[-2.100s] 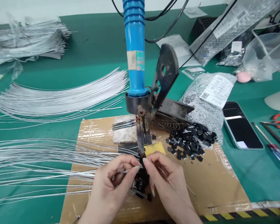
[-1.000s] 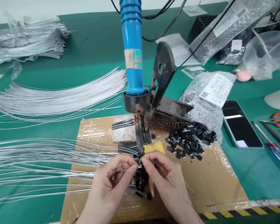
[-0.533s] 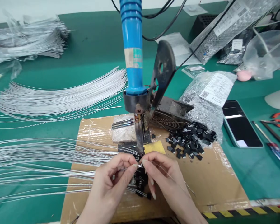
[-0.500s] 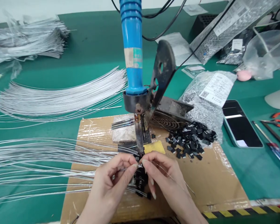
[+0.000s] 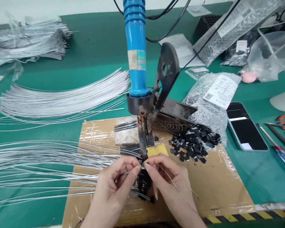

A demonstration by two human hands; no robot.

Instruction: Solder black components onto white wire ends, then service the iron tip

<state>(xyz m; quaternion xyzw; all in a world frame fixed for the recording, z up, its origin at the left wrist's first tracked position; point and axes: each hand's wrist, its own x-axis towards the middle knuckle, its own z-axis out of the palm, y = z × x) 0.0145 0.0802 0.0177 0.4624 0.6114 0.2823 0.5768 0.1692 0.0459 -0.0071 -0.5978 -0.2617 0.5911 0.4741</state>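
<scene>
A soldering iron (image 5: 136, 41) with a blue handle points straight down in a dark metal holder (image 5: 140, 104). Just under its tip, my left hand (image 5: 120, 183) pinches the end of a thin white wire between thumb and forefinger. My right hand (image 5: 169, 183) meets it there, closed on a fine solder wire (image 5: 172, 180) that trails back across the hand. The fingertips nearly touch, and the small joint between them is mostly hidden. Below the fingers lies a row of wires ending in black connectors (image 5: 143, 185).
Loose black connectors (image 5: 194, 142) are heaped on the cardboard (image 5: 218, 183). White wire bundles (image 5: 64, 95) lie at left. A phone (image 5: 247, 126), a screwdriver (image 5: 281, 155), orange-handled pliers (image 5: 283, 123) and a labelled plastic bag (image 5: 211, 98) are at right.
My hands stay almost in place under the iron's tip. The right hand and its solder wire have turned slightly. The whole view has shifted a touch.
</scene>
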